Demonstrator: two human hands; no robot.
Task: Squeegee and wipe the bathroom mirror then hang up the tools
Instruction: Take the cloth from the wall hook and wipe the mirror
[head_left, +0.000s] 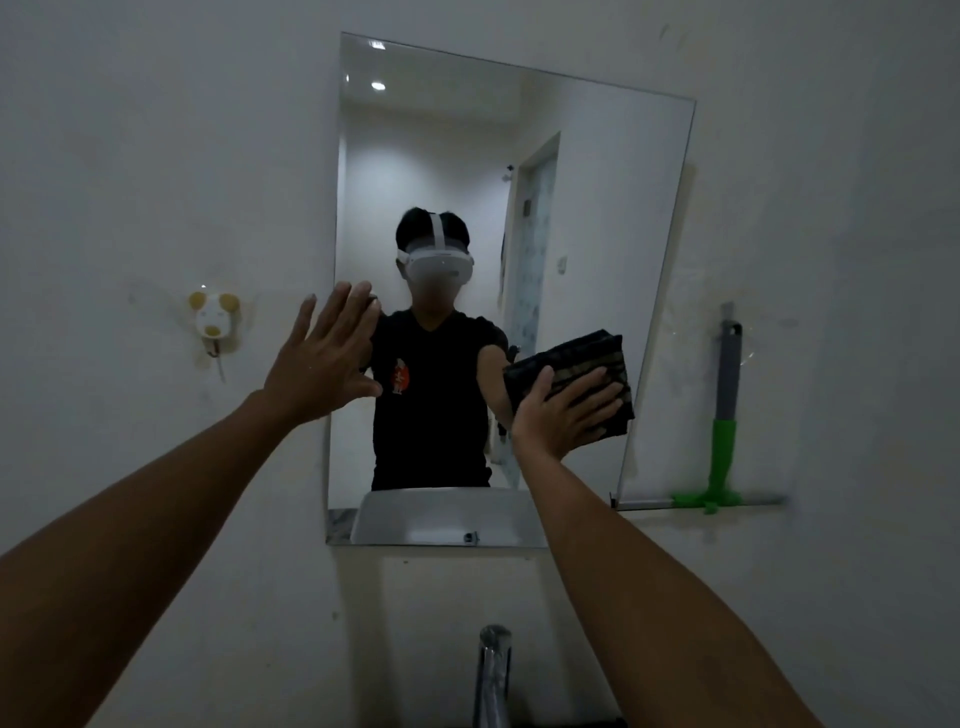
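A frameless rectangular mirror hangs on the white wall ahead of me. My right hand presses a folded dark cloth flat against the mirror's lower right part, fingers spread and straight over the cloth. My left hand is open with straight fingers, its palm at the mirror's left edge at mid height. A squeegee with a grey and green handle hangs on the wall to the right of the mirror, blade down.
A small animal-shaped wall hook is stuck to the wall left of the mirror. A chrome tap rises at the bottom centre. The mirror reflects a person in a headset and a white basin.
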